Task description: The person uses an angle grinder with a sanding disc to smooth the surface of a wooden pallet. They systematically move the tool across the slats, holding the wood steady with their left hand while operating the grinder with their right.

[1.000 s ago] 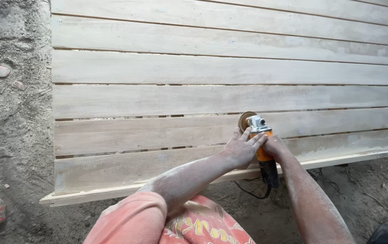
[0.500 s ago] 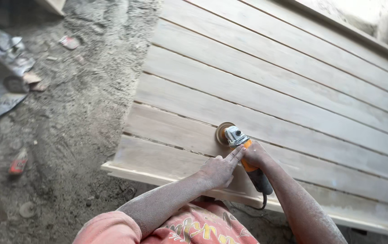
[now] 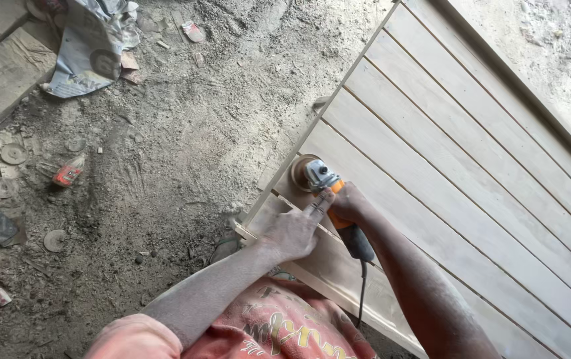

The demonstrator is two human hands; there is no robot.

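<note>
Pale wood, a panel of long planks point(image 3: 471, 173) laid flat on dusty ground; everything below is placed against that panel.

Angle grinder point(image 3: 329, 199), orange body with a grey head, sits on the panel's near-left corner, its round disc flat on the wood just inside the left edge. Right hand point(image 3: 346, 203) is wrapped around the orange body, fingers closed on it. Left hand point(image 3: 292, 233) lies just beside it toward the panel's near edge, fingers narrow and mostly together, the index finger stretched forward so its tip touches the grinder behind the head (whether the rest of that hand grips anything I cannot tell). Black cord point(image 3: 362, 286) runs from the grinder's tail back over the near edge.

Step in hand, by my reading: sanding the corner of the panel, disc at the end of a plank. Next move would call for steady downward pressure from both hands and a slide along the plank, keeping the disc flat so it does not dig in at the edge.

Off the panel's left side: worn round discs point(image 3: 13, 154), a small red bottle point(image 3: 67, 173), crumpled paper point(image 3: 89, 46).
</note>
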